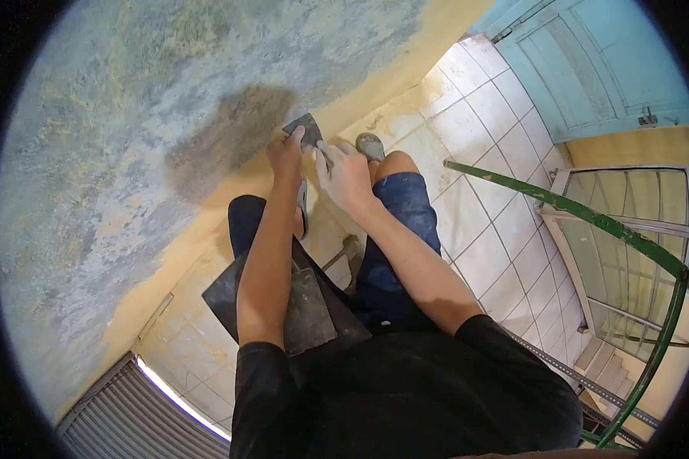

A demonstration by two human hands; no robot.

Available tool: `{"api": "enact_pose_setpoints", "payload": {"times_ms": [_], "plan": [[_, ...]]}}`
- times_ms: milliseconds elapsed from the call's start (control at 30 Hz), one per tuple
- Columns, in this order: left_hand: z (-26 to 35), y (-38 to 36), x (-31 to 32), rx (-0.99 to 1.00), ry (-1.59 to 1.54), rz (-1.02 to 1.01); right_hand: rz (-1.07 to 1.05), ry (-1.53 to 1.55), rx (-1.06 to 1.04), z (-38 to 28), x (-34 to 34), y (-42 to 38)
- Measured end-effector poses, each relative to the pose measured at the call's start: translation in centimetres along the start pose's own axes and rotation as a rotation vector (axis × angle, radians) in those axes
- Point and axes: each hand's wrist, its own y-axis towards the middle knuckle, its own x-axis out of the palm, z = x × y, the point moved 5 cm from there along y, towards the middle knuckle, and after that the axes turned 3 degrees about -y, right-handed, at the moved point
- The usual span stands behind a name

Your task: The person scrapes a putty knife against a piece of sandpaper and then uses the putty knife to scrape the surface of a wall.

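Between my two hands is a small dark grey square sheet (308,128) that looks like sandpaper, close to the patchy wall. My left hand (285,158) pinches it, thumb on top. At its lower right corner, the fingers of my right hand (345,176) are closed on the edge; their tips are partly hidden. Across my lap, under my left forearm, lies a larger dark sheet (222,297) with a worn grey piece (311,312) over it.
The wall (130,145) on the left has grey-blue patches above a yellow band. White tiles (482,199) cover the floor. On the right are a green curved metal bar (582,214), a framed glass panel (628,199) and a light blue door (589,69). A ribbed shutter (130,417) stands lower left.
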Motion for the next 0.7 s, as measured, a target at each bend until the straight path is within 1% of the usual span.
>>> {"api": "enact_pose_setpoints", "payload": {"times_ms": [33, 67, 100, 133, 200, 267, 333, 367, 467, 500, 533, 567, 600, 633, 667, 700], "plan": [[-0.6, 0.0, -0.3, -0.045, 0.074, 0.003, -0.011, -0.019, 0.040, 0.5, 0.5, -0.1], [-1.5, 0.6, -0.3, -0.048, 0.073, 0.004, -0.014, -0.039, 0.072, 0.9, 0.8, 0.2], [-3.8, 1.7, -0.5, -0.093, 0.022, 0.042, -0.012, -0.042, 0.071, 1.4, 1.3, 0.3], [-4.4, 1.9, -0.5, -0.136, -0.027, 0.080, -0.032, -0.077, 0.056, 1.6, 2.0, 0.5], [-4.1, 2.0, -0.7, -0.105, 0.004, 0.067, -0.049, -0.106, 0.034, 1.6, 2.4, 0.6], [-2.7, 0.8, -0.7, -0.079, 0.037, 0.056, -0.004, -0.140, -0.005, 0.5, 1.3, 0.0], [-0.2, -0.7, -0.1, 0.030, -0.009, -0.024, 0.030, -0.089, 0.010, -0.9, -0.5, -0.2], [-0.1, -0.2, -0.2, 0.032, -0.012, -0.020, 0.064, -0.042, 0.024, -1.3, -1.0, 0.0], [-2.6, 1.0, -0.8, 0.032, -0.061, -0.062, 0.020, -0.099, -0.009, -0.2, 0.6, 0.3], [-3.6, 1.3, -1.0, -0.086, -0.098, -0.020, 0.020, -0.100, -0.009, 0.2, 1.2, 0.4], [-4.3, 1.8, -0.8, -0.196, -0.136, 0.017, -0.070, -0.141, 0.048, 0.8, 2.2, 0.8], [-4.7, 2.0, -0.7, -0.193, -0.135, 0.016, -0.165, -0.179, 0.107, 1.4, 3.1, 0.8], [-4.5, 1.9, -0.9, -0.188, -0.052, 0.046, -0.164, -0.176, 0.102, 1.2, 3.1, 0.8], [-4.4, 2.0, -1.1, -0.183, 0.031, 0.077, -0.115, -0.181, 0.041, 1.0, 2.6, 0.6], [-4.4, 1.9, -0.9, -0.181, 0.030, 0.078, -0.066, -0.187, -0.018, 0.8, 2.0, 0.3], [-1.8, 0.0, 0.2, -0.079, -0.053, 0.011, -0.066, -0.188, -0.019, 0.3, 1.1, 0.2]]}}
